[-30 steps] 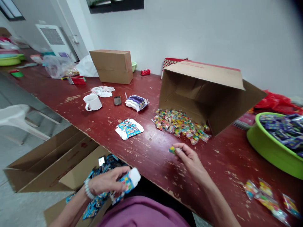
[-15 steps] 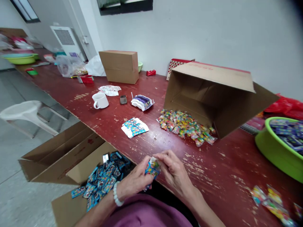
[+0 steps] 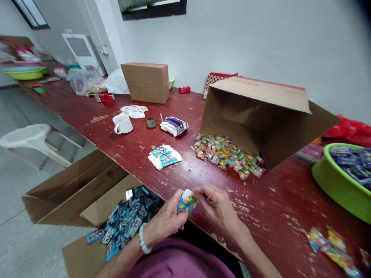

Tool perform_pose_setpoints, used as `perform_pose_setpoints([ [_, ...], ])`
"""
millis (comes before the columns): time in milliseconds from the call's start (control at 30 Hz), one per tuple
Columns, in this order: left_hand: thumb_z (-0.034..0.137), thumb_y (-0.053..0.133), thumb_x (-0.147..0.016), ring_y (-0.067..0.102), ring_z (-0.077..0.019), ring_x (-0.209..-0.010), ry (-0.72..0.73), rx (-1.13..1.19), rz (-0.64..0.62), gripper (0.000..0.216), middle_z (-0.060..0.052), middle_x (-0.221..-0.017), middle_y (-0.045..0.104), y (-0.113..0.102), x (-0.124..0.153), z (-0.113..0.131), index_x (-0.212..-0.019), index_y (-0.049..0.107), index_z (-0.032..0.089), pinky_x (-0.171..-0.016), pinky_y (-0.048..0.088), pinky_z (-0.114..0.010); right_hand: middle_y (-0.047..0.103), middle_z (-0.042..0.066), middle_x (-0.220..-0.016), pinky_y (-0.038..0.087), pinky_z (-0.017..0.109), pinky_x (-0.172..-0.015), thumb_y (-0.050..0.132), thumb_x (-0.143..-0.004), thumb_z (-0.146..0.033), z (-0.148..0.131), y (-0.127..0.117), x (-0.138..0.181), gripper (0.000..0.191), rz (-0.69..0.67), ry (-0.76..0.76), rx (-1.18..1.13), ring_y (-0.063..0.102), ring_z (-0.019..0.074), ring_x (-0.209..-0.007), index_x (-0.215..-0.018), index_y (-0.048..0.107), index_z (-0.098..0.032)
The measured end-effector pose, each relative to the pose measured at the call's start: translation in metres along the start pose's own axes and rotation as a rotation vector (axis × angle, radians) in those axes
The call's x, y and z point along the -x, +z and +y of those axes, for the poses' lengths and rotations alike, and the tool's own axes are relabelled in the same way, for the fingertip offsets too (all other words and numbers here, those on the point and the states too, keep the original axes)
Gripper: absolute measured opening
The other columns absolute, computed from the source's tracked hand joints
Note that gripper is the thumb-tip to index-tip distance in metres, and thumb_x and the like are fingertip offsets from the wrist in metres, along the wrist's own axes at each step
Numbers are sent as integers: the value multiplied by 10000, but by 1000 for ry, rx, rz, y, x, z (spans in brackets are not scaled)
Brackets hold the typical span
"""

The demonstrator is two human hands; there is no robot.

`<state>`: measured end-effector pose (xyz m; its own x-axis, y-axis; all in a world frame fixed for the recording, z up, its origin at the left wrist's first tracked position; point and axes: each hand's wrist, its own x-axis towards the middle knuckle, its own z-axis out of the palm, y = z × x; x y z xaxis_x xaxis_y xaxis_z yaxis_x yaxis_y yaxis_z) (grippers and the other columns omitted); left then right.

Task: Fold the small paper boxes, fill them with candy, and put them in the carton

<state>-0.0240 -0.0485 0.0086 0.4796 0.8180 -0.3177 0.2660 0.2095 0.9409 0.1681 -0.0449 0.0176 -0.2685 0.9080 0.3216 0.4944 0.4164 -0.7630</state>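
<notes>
My left hand (image 3: 165, 222) is closed around a small blue printed box (image 3: 185, 204), held at the table's near edge. My right hand (image 3: 217, 206) pinches at the open top of that box, where a bit of colourful packet shows between the fingertips. A heap of small colourful packets (image 3: 226, 154) spills from a big cardboard box lying on its side (image 3: 261, 112). Flat blue box blanks (image 3: 164, 156) lie on the table in front of me.
An open carton on the floor (image 3: 95, 208) holds several filled blue boxes (image 3: 127, 222). A green basin (image 3: 339, 185) with dark packets sits right. A white mug (image 3: 123, 123), phone (image 3: 150, 122), closed brown box (image 3: 146, 82) and loose packets (image 3: 330, 243) lie around.
My right hand brought a small colourful packet from the table to the blue box. My left hand lifted the box from my lap to meet it.
</notes>
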Motion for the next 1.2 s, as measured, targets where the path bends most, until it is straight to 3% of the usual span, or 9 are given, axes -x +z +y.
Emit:
perform_pose_setpoints([
  [67, 206, 546, -805, 501, -108, -625, 15, -19, 18, 253, 11, -823, 534, 0, 0, 2, -1054, 498, 209, -566, 407, -214, 669, 38, -768, 438, 245, -619, 506, -935, -185, -1, -1, -1, 168, 57, -39, 100, 612, 163, -675, -880, 664, -200],
  [233, 281, 513, -859, 497, -110, -606, 36, -21, 15, 205, 28, -781, 515, 1, -2, 3, -1053, 499, 215, -577, 412, -225, 621, 47, -732, 412, 257, -616, 479, -953, -192, -7, 7, 4, 217, 33, -113, 228, 563, 167, -667, -799, 632, -192],
  [400, 170, 507, -803, 513, -112, -641, 61, -106, 9, 212, 32, -794, 522, 6, -3, -2, -1010, 521, 216, -585, 415, -212, 661, 12, -749, 421, 223, -588, 540, -924, -179, -6, 11, 4, 138, -57, -1, 12, 594, 134, -632, -852, 656, -202],
  [500, 151, 513, -781, 518, -106, -629, 80, -81, 34, 240, 34, -784, 516, 8, -4, -3, -1013, 522, 211, -580, 427, -205, 651, 24, -734, 426, 232, -590, 520, -922, -188, -3, 14, 3, 162, 38, -19, 49, 597, 146, -640, -825, 649, -196],
  [700, 216, 553, -798, 505, -82, -524, 24, 104, 29, 347, 37, -790, 518, 7, -6, -3, -1134, 466, 217, -483, 440, -200, 650, 8, -717, 424, 242, -586, 531, -934, -209, -1, 17, 10, 134, -21, 37, 44, 585, 145, -616, -859, 641, -209],
  [833, 279, 554, -834, 534, -92, -518, 28, 146, 48, 373, 23, -816, 539, 6, -7, -4, -1186, 448, 215, -470, 447, -214, 643, 77, -940, 459, 328, -762, 509, -939, -180, 1, 16, 12, 149, 111, -63, 124, 577, 212, -862, -1011, 637, -205],
  [900, 259, 573, -820, 532, -93, -531, 39, 197, 31, 371, 25, -808, 542, 7, -6, -4, -1172, 464, 214, -474, 449, -210, 609, 84, -995, 463, 353, -801, 516, -941, -189, 0, 16, 11, 165, 115, -62, 103, 558, 222, -915, -1042, 643, -219],
  [1067, 409, 533, -889, 558, -116, -584, -6, 604, 81, 308, 7, -809, 565, 11, -7, -5, -1117, 539, 203, -470, 481, -218, 528, 76, -1087, 474, 369, -884, 534, -941, -230, -7, 18, 14, 178, 1, 3, -57, 534, 228, -1033, -1039, 679, -266],
  [1200, 542, 509, -881, 574, -145, -482, -186, 807, 177, 476, -24, -703, 608, 9, -14, -7, -1109, 590, 132, -419, 496, -261, 463, 90, -1261, 469, 377, -939, 632, -870, -241, -3, 29, 20, 303, 174, 85, -122, 509, 242, -1123, -1171, 618, -269],
])
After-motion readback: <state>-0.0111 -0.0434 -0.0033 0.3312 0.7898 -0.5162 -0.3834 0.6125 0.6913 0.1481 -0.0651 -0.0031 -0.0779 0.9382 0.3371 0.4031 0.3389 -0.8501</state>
